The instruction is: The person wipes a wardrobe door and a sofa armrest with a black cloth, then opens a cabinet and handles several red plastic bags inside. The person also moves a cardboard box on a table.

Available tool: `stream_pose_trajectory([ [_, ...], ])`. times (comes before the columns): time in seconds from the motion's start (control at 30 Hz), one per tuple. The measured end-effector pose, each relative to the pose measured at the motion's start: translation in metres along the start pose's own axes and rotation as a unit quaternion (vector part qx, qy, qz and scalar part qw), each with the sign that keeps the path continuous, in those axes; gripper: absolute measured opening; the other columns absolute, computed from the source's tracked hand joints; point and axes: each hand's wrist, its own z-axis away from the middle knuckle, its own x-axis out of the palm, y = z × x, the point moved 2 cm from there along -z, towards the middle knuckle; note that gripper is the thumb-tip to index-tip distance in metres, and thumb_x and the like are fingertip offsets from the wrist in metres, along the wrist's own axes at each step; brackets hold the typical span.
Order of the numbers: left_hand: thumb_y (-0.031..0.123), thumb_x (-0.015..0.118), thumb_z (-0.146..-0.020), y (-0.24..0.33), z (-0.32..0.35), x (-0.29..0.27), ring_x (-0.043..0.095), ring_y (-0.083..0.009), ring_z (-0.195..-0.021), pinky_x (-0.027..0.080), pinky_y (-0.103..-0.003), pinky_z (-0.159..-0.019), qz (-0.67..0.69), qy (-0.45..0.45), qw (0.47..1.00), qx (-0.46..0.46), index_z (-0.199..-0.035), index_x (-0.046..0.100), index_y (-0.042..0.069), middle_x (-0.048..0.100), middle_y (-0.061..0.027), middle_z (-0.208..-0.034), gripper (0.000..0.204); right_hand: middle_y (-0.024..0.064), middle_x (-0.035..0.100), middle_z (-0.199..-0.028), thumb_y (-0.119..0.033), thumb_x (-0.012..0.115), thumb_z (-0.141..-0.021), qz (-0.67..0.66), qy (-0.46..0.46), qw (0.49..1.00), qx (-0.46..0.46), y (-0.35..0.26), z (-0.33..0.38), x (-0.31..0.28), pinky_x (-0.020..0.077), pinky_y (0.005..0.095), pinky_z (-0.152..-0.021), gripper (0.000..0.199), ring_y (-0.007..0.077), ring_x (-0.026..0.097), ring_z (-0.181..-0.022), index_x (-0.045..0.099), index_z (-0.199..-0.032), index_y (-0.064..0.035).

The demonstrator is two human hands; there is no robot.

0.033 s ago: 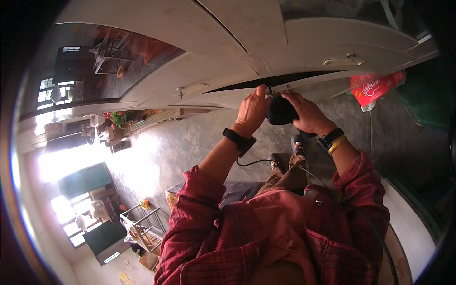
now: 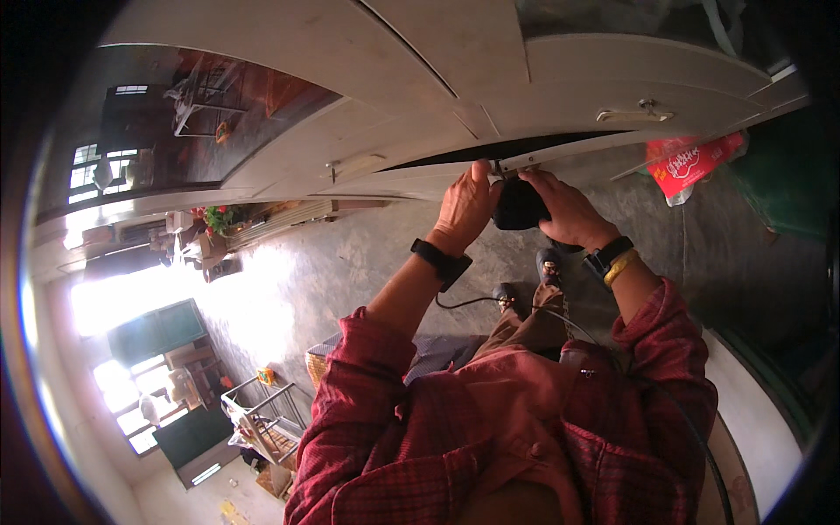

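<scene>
View: a head-worn fisheye camera looks down a person's own body, past a red plaid shirt point(image 2: 525, 420), to a grey concrete floor point(image 2: 350, 254).
Left hand point(image 2: 465, 208): raised in front of the chest, fingers curled around the left side of a small black device point(image 2: 520, 206); the thumb points up toward a door edge. A black wristband point(image 2: 442, 262) sits on this wrist.
Right hand point(image 2: 564, 208): closed over the right side and top of the same black device, gripping it. A black watch point(image 2: 607, 255) and a yellow bangle point(image 2: 620, 268) sit on this wrist.
Black device: held between both hands, just below the lower edge of a pale door point(image 2: 420, 79), close to a metal fitting point(image 2: 516, 163) there; whether it touches the fitting is unclear.
Door: pale, panelled, with a metal handle point(image 2: 634, 113) to the right.
Cable point(image 2: 468, 303): thin, dark, running under the left forearm.
Shoes point(image 2: 529, 284): dark, on the floor below the hands.
Red bag point(image 2: 691, 162): plastic, lying on the floor to the right, well apart from the hands.
Background, left: bright windows and a wire rack point(image 2: 258, 416).
</scene>
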Motion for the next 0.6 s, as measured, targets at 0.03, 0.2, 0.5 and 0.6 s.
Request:
stream_pose_trajectory([
  [0.03, 0.017, 0.056, -0.089, -0.001, 0.001, 0.002, 0.062, -0.0391, -0.076, 0.05, -0.046, -0.066, 0.005, 0.018, 1.0, 0.013, -0.104, 0.051, 0.003, 0.063, -0.0177, -0.081, 0.021, 0.0186, 0.046, -0.132, -0.006, 0.069, -0.068, -0.002, -0.007, 1.0, 0.01, 0.001, -0.002, 0.001, 0.046, 0.0452, -0.093, 0.083, 0.0389, 0.052, -0.113, 0.03, -0.141, -0.0127],
  [0.2, 0.021, 0.059, -0.088, -0.005, -0.011, 0.015, 0.062, -0.0389, -0.071, 0.049, -0.045, -0.065, 0.017, 0.089, 0.996, 0.006, -0.086, 0.062, 0.003, 0.064, -0.0165, -0.078, 0.019, 0.0183, 0.047, -0.133, -0.007, 0.07, -0.069, -0.002, -0.035, 0.998, 0.05, 0.009, -0.017, 0.002, 0.0465, 0.0462, -0.092, 0.081, 0.0391, 0.054, -0.11, 0.031, -0.14, -0.0117],
  [0.5, 0.025, 0.056, -0.09, -0.006, -0.04, 0.019, 0.062, -0.0389, -0.077, 0.049, -0.046, -0.068, 0.015, 0.082, 0.993, -0.089, -0.084, 0.068, 0.003, 0.064, -0.0191, -0.079, 0.026, 0.0192, 0.047, -0.133, -0.008, 0.067, -0.069, -0.002, -0.026, 0.999, 0.021, 0.025, -0.039, -0.004, 0.0477, 0.0464, -0.09, 0.076, 0.0407, 0.056, -0.105, 0.034, -0.137, -0.011],
  [0.6, 0.026, 0.055, -0.091, -0.01, -0.03, 0.009, 0.062, -0.038, -0.081, 0.049, -0.045, -0.069, 0.03, 0.039, 0.997, -0.053, -0.087, 0.067, 0.003, 0.065, -0.0175, -0.084, 0.026, 0.0194, 0.047, -0.131, -0.007, 0.065, -0.069, -0.012, -0.036, 0.999, -0.005, 0.022, -0.022, -0.005, 0.0474, 0.0458, -0.091, 0.073, 0.0407, 0.055, -0.107, 0.035, -0.136, -0.0102],
])
